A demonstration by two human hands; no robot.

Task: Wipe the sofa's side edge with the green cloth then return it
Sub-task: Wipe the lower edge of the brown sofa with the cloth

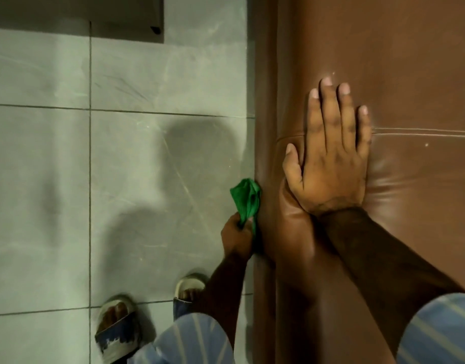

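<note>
1. Okay, brown sofa (383, 61) fills the right side, grey tiled floor (42, 166) on the left.
2. Right hand (331, 164) lies flat on the sofa top, fingers spread, grip holds nothing.
3. Left hand (238, 239) low beside the sofa's side edge, grip closed around the green cloth (247, 198).
4. Cloth bunched, touching the side edge.
5. Sandals (115, 329) on floor.

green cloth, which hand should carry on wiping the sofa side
Left. The left hand already grips the green cloth against the sofa side; the right hand lies flat on top, empty.
</note>
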